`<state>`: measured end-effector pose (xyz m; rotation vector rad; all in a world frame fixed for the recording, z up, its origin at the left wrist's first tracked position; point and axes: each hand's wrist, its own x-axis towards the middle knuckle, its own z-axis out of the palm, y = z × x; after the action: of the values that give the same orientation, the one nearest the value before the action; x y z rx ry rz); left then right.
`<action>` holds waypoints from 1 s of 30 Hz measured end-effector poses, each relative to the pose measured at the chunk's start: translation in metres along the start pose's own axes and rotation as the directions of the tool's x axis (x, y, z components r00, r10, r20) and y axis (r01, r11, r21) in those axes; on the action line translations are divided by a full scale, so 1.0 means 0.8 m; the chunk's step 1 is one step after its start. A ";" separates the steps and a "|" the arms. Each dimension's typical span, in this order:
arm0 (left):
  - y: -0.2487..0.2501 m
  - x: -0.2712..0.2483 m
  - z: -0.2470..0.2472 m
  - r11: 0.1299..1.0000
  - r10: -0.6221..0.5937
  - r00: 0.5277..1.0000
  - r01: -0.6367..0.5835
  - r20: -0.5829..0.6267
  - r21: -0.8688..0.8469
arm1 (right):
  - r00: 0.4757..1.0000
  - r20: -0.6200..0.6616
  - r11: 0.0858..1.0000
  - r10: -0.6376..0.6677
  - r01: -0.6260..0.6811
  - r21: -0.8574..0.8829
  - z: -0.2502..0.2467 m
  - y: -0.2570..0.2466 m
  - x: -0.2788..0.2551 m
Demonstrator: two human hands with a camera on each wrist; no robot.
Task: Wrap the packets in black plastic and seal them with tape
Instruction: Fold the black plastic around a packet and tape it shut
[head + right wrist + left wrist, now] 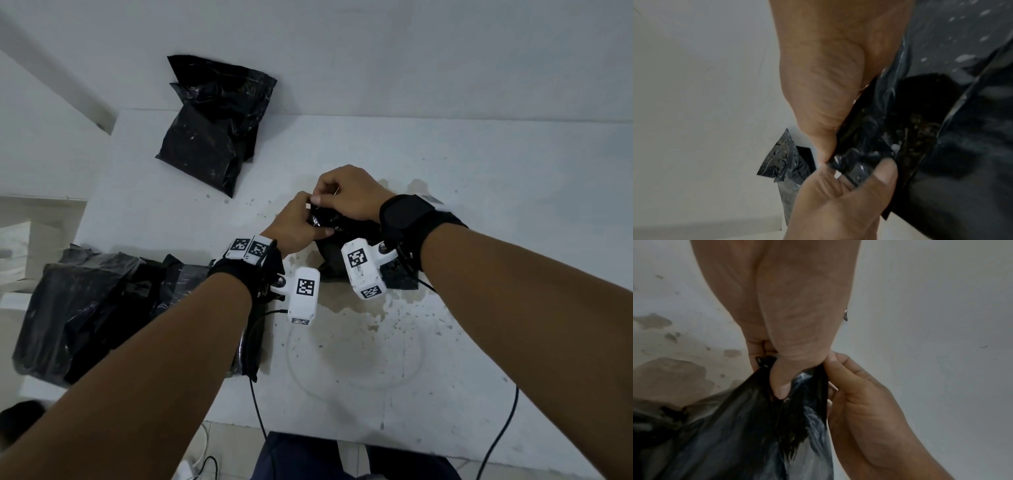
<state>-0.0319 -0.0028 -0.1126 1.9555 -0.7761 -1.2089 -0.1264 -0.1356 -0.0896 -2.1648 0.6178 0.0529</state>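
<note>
Black plastic (325,222) bunched between both hands: left hand (297,224) pinches it with thumb and fingers, right hand (346,197) pinches the same gathered edge. Bundle sits on the stained white table (479,212). Wrapped packet (215,123) farther back, loose bags (102,308) at left.

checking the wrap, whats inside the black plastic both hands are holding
Only gathered black plastic shows, pinched by the left hand and right hand. Its folds hide any packet inside; I cannot tell what it holds.
</note>
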 end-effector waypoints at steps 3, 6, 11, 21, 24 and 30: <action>-0.005 0.004 -0.003 1.000 0.017 1.000 -0.018 0.013 0.004 | 0.996 -0.001 0.995 0.090 -0.090 -0.036 -0.025 0.023 -0.016; -0.004 0.004 -0.006 0.998 0.061 0.998 -0.060 0.028 -0.036 | 0.975 0.059 0.967 0.214 -0.203 -0.151 -0.065 0.066 -0.044; -0.007 0.006 -0.011 0.997 0.068 0.998 -0.067 0.019 -0.050 | 0.940 0.051 0.940 0.338 -0.335 -0.068 -0.082 0.109 -0.075; -0.011 0.005 -0.009 0.996 0.056 0.998 -0.057 -0.015 -0.071 | 0.905 0.039 0.769 0.423 -0.381 0.513 -0.053 0.113 -0.101; -0.012 0.005 -0.008 0.995 0.056 0.998 -0.057 -0.015 -0.078 | 0.908 0.000 0.789 0.420 -0.365 0.494 -0.048 0.110 -0.103; -0.015 0.004 -0.010 0.996 0.055 0.998 -0.056 -0.015 -0.064 | 0.883 -0.059 0.769 0.466 -0.371 0.521 -0.042 0.113 -0.108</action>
<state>-0.0221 0.0040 -0.1213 1.8761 -0.7704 -1.1735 -0.2484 -0.1716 -0.1138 -1.5053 1.0932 -0.0642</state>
